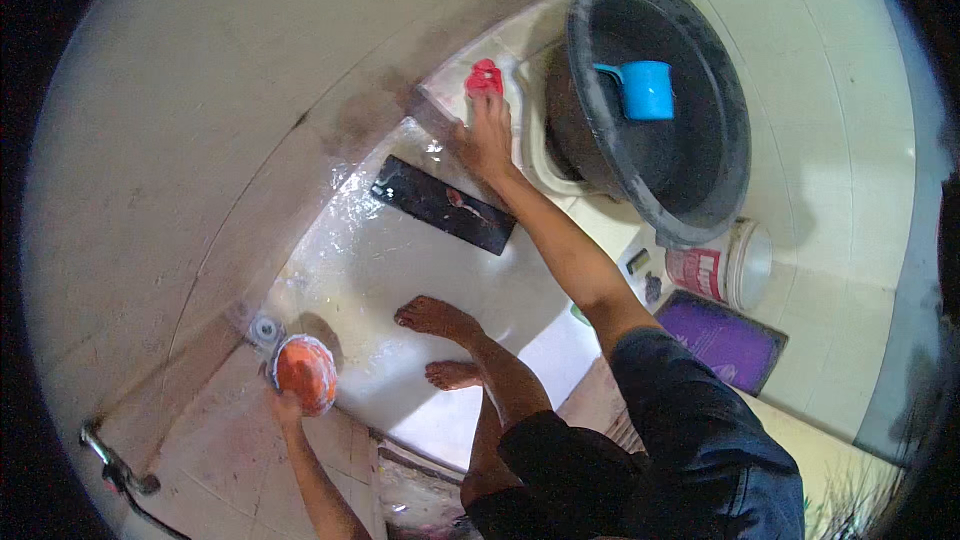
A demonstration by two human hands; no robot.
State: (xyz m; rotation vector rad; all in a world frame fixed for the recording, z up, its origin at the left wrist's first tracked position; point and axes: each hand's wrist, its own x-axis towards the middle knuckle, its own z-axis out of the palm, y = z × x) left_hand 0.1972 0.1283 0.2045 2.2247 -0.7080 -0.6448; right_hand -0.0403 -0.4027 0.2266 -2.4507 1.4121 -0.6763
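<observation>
My left hand [285, 406], at the lower left, grips a round orange bowl [305, 376] by its edge. White foam or residue lines the bowl's rim. My right hand [487, 142] reaches up to the far corner ledge, its fingertips on a small red crumpled thing [484, 77]. Whether this is a cloth or a packet I cannot make out. Below that hand, a dark flat rectangular board [443, 203] lies on the wet white floor, with a small reddish object [458, 202] on top.
A big black tub [655, 170], tilted, holds a blue dipper [647, 91] at the far right. A white-and-red bucket [720, 265] and a purple mat [727, 340] lie nearer. A floor drain [264, 329] is beside the bowl; a tap [118, 465] juts from the left wall. My bare feet [440, 320] stand mid-floor.
</observation>
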